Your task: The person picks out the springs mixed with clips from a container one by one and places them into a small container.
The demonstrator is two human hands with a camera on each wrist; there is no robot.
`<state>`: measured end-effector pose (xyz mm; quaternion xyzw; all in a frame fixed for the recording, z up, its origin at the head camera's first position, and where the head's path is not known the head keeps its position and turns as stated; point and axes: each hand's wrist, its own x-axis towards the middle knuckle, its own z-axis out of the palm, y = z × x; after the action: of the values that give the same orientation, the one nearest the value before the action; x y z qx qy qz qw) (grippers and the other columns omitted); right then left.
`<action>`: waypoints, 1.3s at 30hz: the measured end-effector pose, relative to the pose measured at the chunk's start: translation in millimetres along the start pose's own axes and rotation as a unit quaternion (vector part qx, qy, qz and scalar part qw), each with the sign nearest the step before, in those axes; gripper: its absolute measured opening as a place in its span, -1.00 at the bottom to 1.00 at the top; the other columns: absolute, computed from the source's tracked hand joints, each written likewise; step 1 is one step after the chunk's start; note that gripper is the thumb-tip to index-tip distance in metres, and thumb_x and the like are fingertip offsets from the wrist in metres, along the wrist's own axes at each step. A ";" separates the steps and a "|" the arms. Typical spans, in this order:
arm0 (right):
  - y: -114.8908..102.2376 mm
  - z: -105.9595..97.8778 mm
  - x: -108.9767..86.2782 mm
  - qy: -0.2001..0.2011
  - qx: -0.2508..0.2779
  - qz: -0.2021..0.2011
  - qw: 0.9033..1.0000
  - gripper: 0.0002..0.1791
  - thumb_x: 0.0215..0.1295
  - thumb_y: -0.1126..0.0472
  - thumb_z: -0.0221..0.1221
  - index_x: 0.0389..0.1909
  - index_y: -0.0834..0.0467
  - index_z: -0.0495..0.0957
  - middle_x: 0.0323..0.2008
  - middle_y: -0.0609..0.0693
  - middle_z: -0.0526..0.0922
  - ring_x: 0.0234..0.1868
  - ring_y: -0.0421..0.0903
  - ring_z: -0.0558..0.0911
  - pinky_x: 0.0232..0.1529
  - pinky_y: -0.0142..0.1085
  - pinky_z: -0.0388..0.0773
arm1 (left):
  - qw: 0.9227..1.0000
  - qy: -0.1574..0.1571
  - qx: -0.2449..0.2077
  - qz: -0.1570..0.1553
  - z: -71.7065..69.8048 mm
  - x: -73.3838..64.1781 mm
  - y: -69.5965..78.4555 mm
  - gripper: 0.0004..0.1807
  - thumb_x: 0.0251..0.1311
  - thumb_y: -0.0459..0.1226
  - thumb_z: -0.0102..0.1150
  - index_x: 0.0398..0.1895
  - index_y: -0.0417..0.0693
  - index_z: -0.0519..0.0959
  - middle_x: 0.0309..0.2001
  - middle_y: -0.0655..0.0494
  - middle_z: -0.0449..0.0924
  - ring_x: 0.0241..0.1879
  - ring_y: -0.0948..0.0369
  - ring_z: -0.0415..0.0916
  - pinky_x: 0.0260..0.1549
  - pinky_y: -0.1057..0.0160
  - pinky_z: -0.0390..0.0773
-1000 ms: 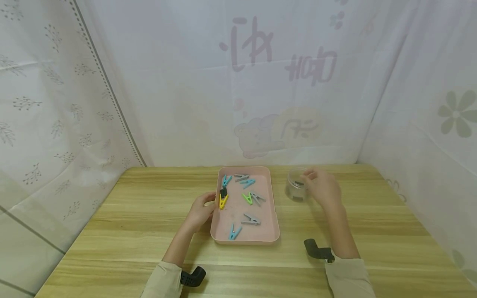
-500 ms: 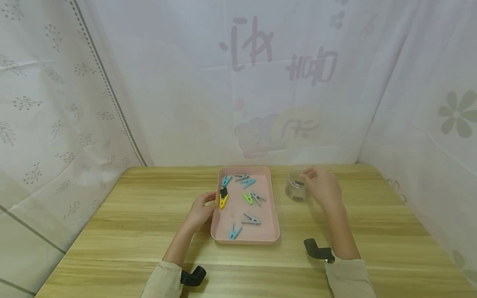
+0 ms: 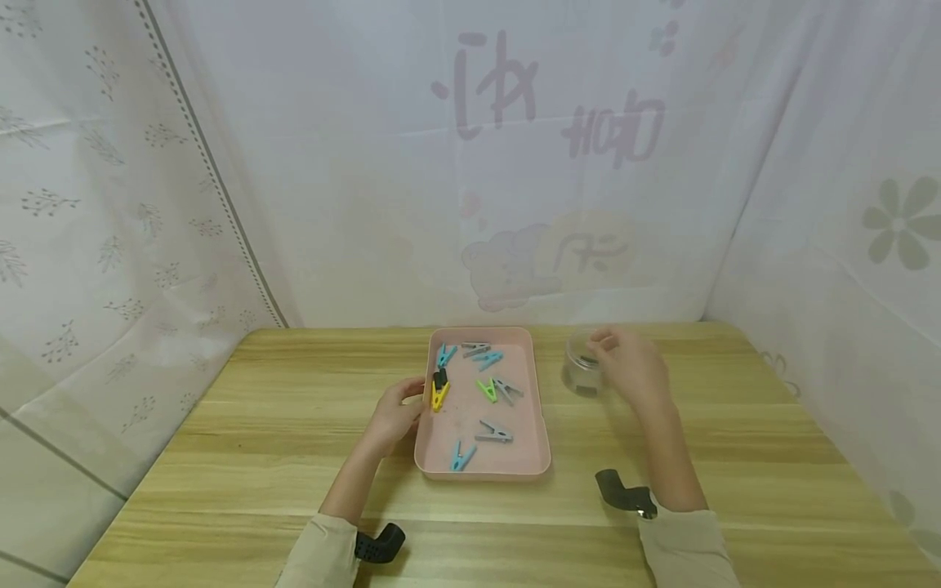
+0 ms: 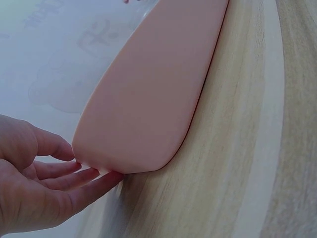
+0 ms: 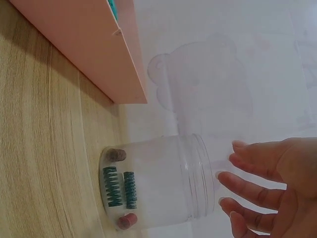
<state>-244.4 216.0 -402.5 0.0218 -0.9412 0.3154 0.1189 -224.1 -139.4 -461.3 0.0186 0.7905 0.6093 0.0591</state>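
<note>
My left hand (image 3: 394, 416) rests its fingertips against the outer left side of a pink tray (image 3: 463, 475). In the left wrist view, extended fingers (image 4: 91, 191) touch the tray's wall near its corner. My right hand (image 3: 634, 369) is at the top of a clear jar (image 3: 581, 376), right of the tray. The right wrist view shows its fingers (image 5: 250, 186) loosely bent by the jar's rim, with nothing between them. Inside the jar lie green coil springs (image 5: 113, 186), a brown cylinder-like piece (image 5: 117, 155) and a reddish one (image 5: 127, 221).
Clothespins lie spread in the tray: light blue (image 3: 461, 457), grey (image 3: 493, 433), green (image 3: 488, 390) and yellow (image 3: 439, 397), with a black piece (image 3: 440, 378) beside the yellow one. Patterned curtains (image 3: 353, 204) rise behind and beside the wooden table (image 3: 294, 408).
</note>
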 end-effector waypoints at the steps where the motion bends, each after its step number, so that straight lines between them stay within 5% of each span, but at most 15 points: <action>1: -1.0 0.2 -0.1 -0.002 0.002 0.000 1.000 -0.64 0.49 0.03 0.09 0.06 0.20 0.59 -0.02 0.29 0.69 -0.11 0.23 0.67 -0.24 0.02 0.59 | 1.000 0.000 0.000 0.000 0.1 0.3 -0.2 -0.48 0.35 -0.49 -0.08 0.38 -0.41 0.31 0.31 -0.41 0.36 0.06 -0.16 0.59 -0.08 -0.02 0.69; 39: -22.7 3.8 -3.3 -0.045 0.026 -0.036 0.998 -0.62 0.48 0.04 0.12 0.11 0.20 0.58 0.01 0.26 0.69 0.02 0.26 0.64 -0.03 0.16 0.55 | 1.000 -0.005 -0.002 0.008 -1.5 -1.9 4.8 -0.48 0.33 -0.48 -0.09 0.36 -0.46 0.30 0.29 -0.46 0.34 0.04 -0.10 0.59 -0.09 0.06 0.70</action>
<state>-239.4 195.4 -392.9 0.0729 -0.9358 0.3337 0.0872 -222.7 -139.8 -456.2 0.0280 0.7886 0.6115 0.0583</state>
